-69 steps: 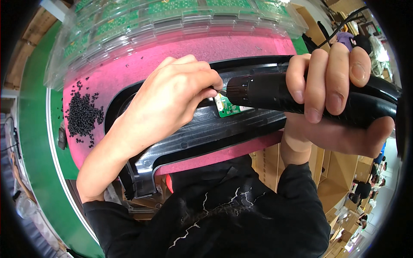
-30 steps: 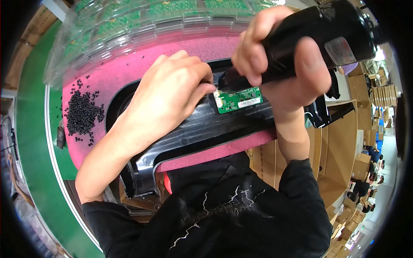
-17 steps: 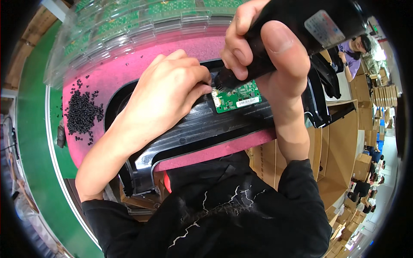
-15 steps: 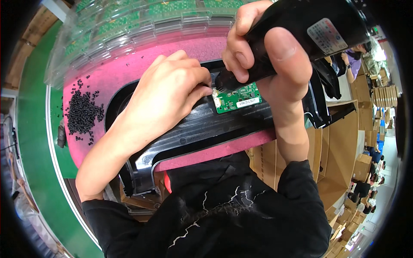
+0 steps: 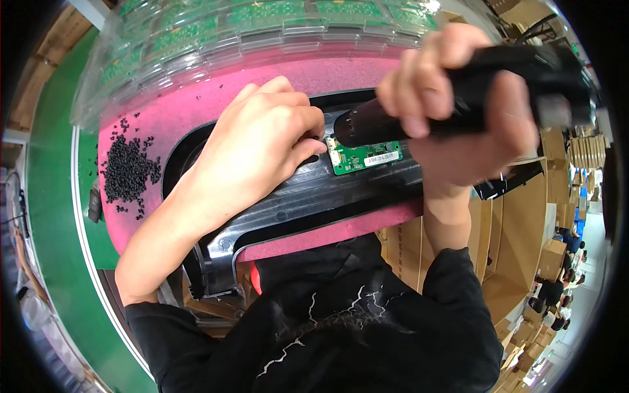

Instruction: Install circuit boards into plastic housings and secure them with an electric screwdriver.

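Observation:
My right hand (image 5: 458, 111) is wrapped round a black electric screwdriver (image 5: 373, 121), blurred by motion. The tool lies strongly tilted, its narrow end over the upper left of a small green circuit board (image 5: 357, 157); I cannot tell whether the tip touches it. That board has white connectors on its left edge and a white label, and rests in a long black plastic housing (image 5: 282, 190). Beside the board's left edge, my left hand (image 5: 268, 134) keeps thumb and fingertips together in a pinch. What they hold, if anything, is hidden.
A pink mat (image 5: 177, 98) lies under the housing. On its left side is a heap of small black screws (image 5: 128, 170). Stacked clear plastic trays (image 5: 262, 33) with green boards stand at the back. An open cardboard box (image 5: 511, 229) is at the right.
My right hand has moved right and swung the screwdriver flatter, uncovering more of the trays behind. The left hand has stayed nearly in place, and the board has barely shifted.

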A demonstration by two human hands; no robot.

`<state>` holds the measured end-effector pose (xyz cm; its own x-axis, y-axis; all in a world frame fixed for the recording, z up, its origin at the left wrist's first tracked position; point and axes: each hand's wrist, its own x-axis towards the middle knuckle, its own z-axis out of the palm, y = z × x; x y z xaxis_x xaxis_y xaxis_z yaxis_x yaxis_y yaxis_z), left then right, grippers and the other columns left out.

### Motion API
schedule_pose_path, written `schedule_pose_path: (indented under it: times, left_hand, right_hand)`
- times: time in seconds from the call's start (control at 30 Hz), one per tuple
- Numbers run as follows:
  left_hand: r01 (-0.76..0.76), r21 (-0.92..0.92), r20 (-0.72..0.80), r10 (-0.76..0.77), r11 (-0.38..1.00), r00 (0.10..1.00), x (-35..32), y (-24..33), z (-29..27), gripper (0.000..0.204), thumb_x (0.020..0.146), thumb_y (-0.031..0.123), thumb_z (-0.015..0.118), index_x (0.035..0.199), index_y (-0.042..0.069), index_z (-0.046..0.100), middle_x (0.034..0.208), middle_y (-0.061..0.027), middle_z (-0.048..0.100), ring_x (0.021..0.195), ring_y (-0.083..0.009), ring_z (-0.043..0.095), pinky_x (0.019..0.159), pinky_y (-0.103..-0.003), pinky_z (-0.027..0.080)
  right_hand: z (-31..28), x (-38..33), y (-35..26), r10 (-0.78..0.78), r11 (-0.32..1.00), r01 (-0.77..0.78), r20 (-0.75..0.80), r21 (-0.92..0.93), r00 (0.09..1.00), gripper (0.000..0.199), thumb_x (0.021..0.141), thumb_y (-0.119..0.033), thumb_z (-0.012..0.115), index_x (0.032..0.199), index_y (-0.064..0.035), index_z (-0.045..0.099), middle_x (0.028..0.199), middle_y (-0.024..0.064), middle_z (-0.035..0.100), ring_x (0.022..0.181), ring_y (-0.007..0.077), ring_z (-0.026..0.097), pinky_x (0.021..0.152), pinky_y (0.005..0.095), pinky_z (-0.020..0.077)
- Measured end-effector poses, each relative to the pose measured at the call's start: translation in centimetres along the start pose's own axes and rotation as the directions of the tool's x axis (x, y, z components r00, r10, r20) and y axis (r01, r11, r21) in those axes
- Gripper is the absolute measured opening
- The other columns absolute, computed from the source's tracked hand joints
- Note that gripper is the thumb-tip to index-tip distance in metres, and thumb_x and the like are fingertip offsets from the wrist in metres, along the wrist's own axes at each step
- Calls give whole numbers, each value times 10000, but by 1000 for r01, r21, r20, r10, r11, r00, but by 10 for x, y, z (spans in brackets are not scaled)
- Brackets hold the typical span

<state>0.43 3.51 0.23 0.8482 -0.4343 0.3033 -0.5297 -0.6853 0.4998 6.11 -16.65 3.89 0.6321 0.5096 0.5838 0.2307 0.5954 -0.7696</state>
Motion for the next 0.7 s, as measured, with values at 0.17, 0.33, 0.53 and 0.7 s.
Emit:
schedule_pose_path:
  times: [0.17,0.33,0.53,0.7]
  left_hand:
    - [-121,-75,-73,116,990,991,5,-3,3,195,743,113,792,846,4,668,824,-75,656,838,-274,598,754,-395,460]
    - [-141,-227,-76,127,963,989,10,-4,2,197,730,81,790,842,-18,662,814,-91,668,804,-274,613,726,-380,484]
    - [-119,-273,-18,119,955,993,8,-6,1,180,732,79,792,840,-8,677,809,-84,678,800,-268,618,730,-372,481]
    - [-137,-143,-85,126,980,988,8,-2,-1,126,781,89,769,850,12,695,813,-78,680,802,-264,621,743,-361,465]
  right_hand:
    - [-24,3,-34,1,997,-24,291,77,957,472,905,-486,585,1137,-84,501,843,-18,535,671,101,528,743,289,410]
    - [-14,-6,-23,-207,958,164,168,235,964,440,868,-467,645,1067,-91,532,795,-39,554,606,86,546,671,283,439]
    - [-22,-5,-25,-98,991,73,234,114,967,451,865,-465,661,1079,-101,503,791,-36,558,635,86,577,678,283,465]
    - [-17,-7,-31,158,987,-155,267,-32,951,539,901,-533,640,1114,-70,466,808,6,571,619,100,570,644,290,459]
